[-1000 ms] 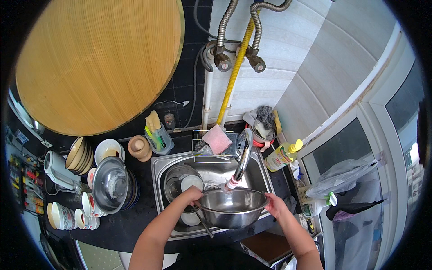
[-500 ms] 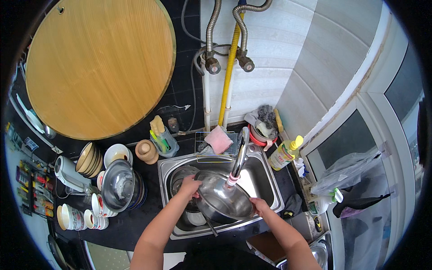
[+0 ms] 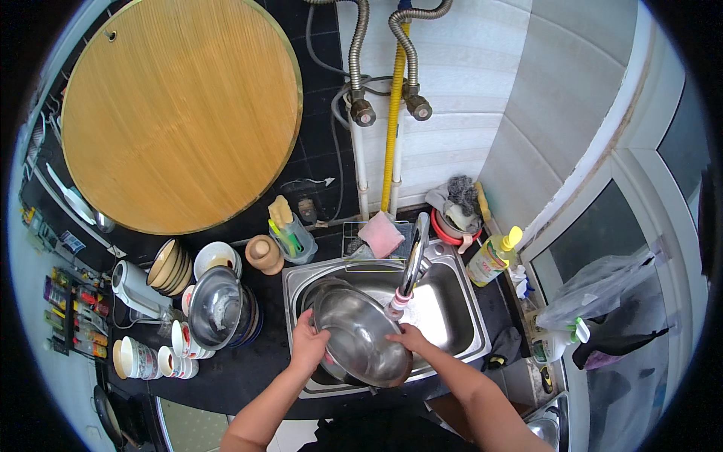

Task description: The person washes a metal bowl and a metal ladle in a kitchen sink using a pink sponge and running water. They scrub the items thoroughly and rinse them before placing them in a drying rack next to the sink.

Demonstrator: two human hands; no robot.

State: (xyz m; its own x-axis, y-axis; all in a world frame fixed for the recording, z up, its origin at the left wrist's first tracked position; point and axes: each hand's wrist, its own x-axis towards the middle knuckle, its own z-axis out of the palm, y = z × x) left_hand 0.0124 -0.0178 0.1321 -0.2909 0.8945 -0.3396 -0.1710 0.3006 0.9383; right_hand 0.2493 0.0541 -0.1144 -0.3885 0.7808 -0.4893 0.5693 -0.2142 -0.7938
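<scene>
A stainless steel basin [image 3: 354,320] is tilted over the double sink [image 3: 474,331], its inside turned up. At its left rim my left hand [image 3: 309,345] grips with the thumb over the edge. My right hand [image 3: 409,339] is closed on the opposite rim, just below the tap [image 3: 414,267] with its pink-and-white nozzle. The basin sits mostly left of the nozzle, over the left bowl, and hides much of what lies in there.
Behind the sink, a wire rack [image 3: 350,241] carries a pink sponge [image 3: 381,235]. A yellow-capped detergent bottle [image 3: 489,260] stands at the right. Left on the black counter are another metal basin [image 3: 216,309], stacked bowls [image 3: 170,267] and a wooden mortar-like pot [image 3: 264,255].
The basin has moved left, out from under the tap nozzle, and its tilt has changed. Both hands went along with it, still on the rim. The whole view has shifted slightly.
</scene>
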